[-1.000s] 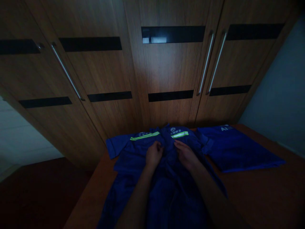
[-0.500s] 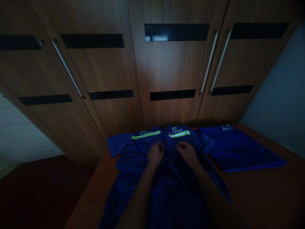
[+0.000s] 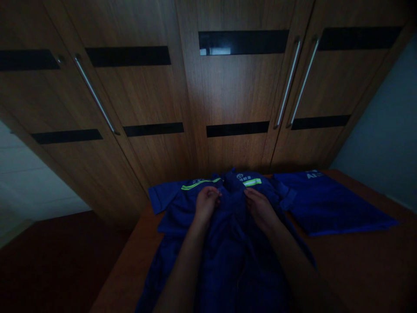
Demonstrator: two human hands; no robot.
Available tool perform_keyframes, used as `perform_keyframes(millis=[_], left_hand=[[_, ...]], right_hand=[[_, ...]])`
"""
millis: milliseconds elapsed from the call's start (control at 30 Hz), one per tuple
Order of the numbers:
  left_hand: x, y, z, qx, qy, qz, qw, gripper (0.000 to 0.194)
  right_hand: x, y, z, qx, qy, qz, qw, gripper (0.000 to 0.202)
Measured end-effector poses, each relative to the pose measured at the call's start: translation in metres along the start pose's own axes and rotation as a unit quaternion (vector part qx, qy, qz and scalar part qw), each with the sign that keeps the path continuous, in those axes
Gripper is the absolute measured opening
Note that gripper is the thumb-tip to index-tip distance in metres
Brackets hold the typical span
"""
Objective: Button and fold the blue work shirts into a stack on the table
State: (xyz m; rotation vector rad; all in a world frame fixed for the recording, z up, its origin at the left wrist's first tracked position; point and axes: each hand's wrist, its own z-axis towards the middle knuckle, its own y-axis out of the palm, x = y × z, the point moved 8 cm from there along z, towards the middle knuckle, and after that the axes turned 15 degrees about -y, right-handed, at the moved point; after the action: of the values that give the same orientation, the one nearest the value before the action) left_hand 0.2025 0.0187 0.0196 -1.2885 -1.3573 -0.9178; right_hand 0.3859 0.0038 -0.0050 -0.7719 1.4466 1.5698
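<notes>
Though dim, blue cloth (image 3: 232,203) in both hands (image 3: 205,204) (image 3: 260,209)

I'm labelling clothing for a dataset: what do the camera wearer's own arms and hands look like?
The bare left hand and bare right hand are ungloved, and both forearms are uncovered, with no sleeve or wristwatch visible. It is too dark to tell about rings.

A: Qty check, pls?
B: 2 hands tot.: 1 bare left hand (image 3: 206,203), 1 bare right hand (image 3: 261,210).
A: Fabric pcs?
B: 1 dark-blue short-sleeved cloth top (image 3: 232,204) w/ 2 yellow-green-and-silver reflective strips (image 3: 252,182), + 1 folded bright-blue cloth item (image 3: 335,204).
A: Cabinet hw?
B: 3 long straight silver metal handles (image 3: 96,95), 8 black rectangular panels (image 3: 243,42), i.e. 4 per row.
</notes>
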Motion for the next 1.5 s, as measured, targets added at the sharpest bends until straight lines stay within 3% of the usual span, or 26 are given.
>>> perform_keyframes(millis=[133, 367, 667, 900, 1067, 1500], left_hand=[[0.006, 0.006, -0.011, -0.045, -0.017, -0.073, 0.996, 0.014], [0.005, 0.017, -0.022, -0.056, -0.02, -0.131, 0.99, 0.022], [0.001, 0.028, -0.022, -0.067, 0.001, -0.104, 0.992, 0.022], [0.001, 0.027, -0.021, -0.063, 0.016, -0.089, 0.994, 0.021], [0.003, 0.026, -0.022, -0.068, 0.026, -0.087, 0.994, 0.017], [0.006, 0.028, -0.022, -0.08, 0.05, -0.081, 0.992, 0.018]], right_hand=[[-0.001, 0.004, 0.001, 0.005, -0.008, 0.029, 1.0, 0.023], [-0.004, 0.017, -0.004, -0.023, -0.012, 0.038, 0.999, 0.033], [-0.006, 0.029, -0.01, -0.05, -0.007, 0.065, 0.997, 0.038], [-0.004, 0.03, -0.01, -0.066, -0.067, -0.039, 0.995, 0.04], [-0.003, 0.024, -0.006, -0.044, -0.099, -0.071, 0.992, 0.031], [-0.004, 0.022, -0.008, -0.031, -0.087, -0.074, 0.993, 0.025]])
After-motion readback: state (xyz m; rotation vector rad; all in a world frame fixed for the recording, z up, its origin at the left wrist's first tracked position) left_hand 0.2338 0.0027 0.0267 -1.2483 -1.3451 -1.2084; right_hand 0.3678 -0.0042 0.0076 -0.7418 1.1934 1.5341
